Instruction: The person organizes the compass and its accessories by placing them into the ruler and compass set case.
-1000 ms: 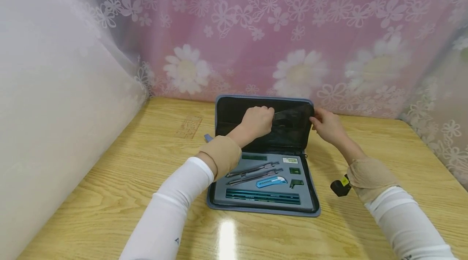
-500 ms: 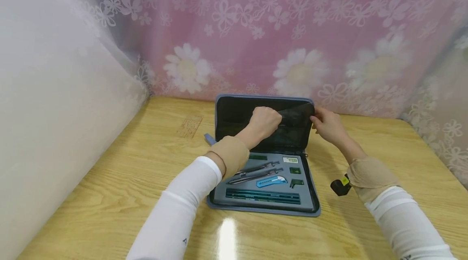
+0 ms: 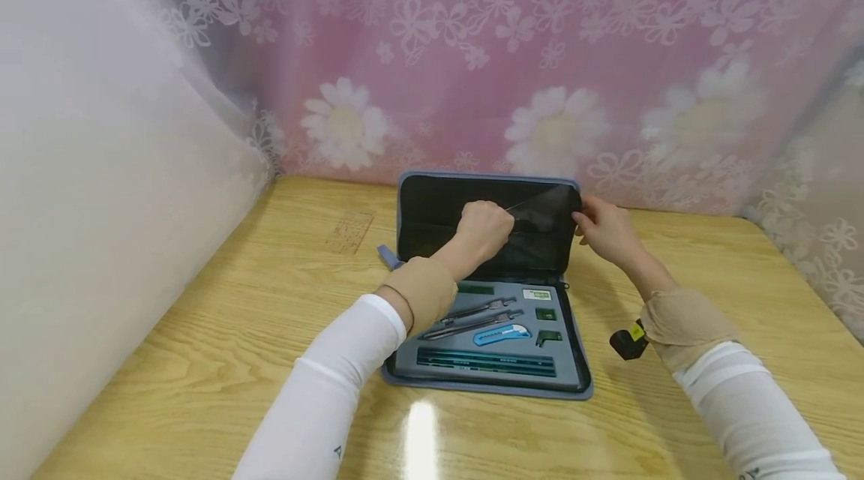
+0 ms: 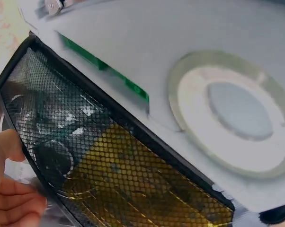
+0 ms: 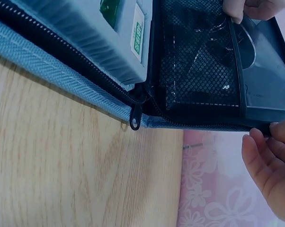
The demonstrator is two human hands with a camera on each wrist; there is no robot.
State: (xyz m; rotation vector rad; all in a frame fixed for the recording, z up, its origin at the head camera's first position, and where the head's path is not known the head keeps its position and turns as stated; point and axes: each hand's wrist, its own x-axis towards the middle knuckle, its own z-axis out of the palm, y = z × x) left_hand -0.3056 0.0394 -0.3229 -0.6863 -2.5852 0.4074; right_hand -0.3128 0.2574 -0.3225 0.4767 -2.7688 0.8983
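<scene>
A blue zip case (image 3: 486,392) lies unfolded on the table, its dark lid (image 3: 432,199) standing up at the back. My left hand (image 3: 484,230) pinches the black top edge of the mesh pocket (image 4: 109,156) inside the lid. Behind the mesh show clear plastic drawing pieces and something yellow. My right hand (image 3: 605,230) holds the lid's right edge between thumb and fingers. Below, the grey tray (image 3: 574,371) bears two compasses (image 3: 472,324), a blue utility knife (image 3: 501,334), dark green pencils (image 3: 486,362), an eraser (image 3: 536,294) and small green pieces (image 3: 545,313).
A black tape measure (image 3: 628,343) with a yellow mark lies right of the case, close to the right wrist. Reddish print (image 3: 351,232) marks the table on the left. A flowered pink curtain (image 3: 432,90) hangs behind the table.
My left hand has moved slightly right along the lid, then a little back left. My right hand stays on the lid's edge. The case has not moved.
</scene>
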